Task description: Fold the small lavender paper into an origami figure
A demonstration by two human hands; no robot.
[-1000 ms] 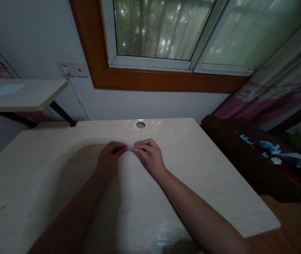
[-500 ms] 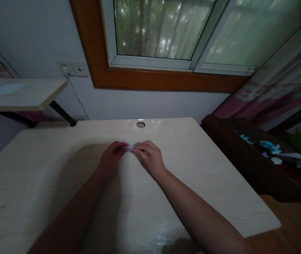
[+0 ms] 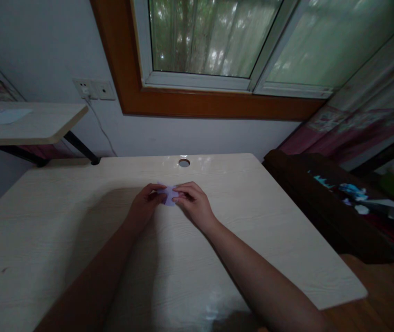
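Note:
A small piece of pale purple paper (image 3: 170, 196) is held between my two hands above the far half of the desk. My left hand (image 3: 147, 199) pinches its left side between thumb and fingers. On the other side, my right hand (image 3: 194, 199) grips the right edge the same way. The paper's middle shows between the fingertips, and its ends are partly hidden behind them. Its folds are too small to make out.
The pale wooden desk (image 3: 197, 267) has a round cable hole (image 3: 184, 163) near its back edge. At the left stands a raised shelf (image 3: 44, 129) on black legs. A dark wooden piece of furniture (image 3: 307, 198) with clutter is at the right. A window (image 3: 214, 41) is beyond.
The paper has turned or opened out, so a broader face shows between my hands. My thumbs have moved slightly lower; both arms stay nearly in place.

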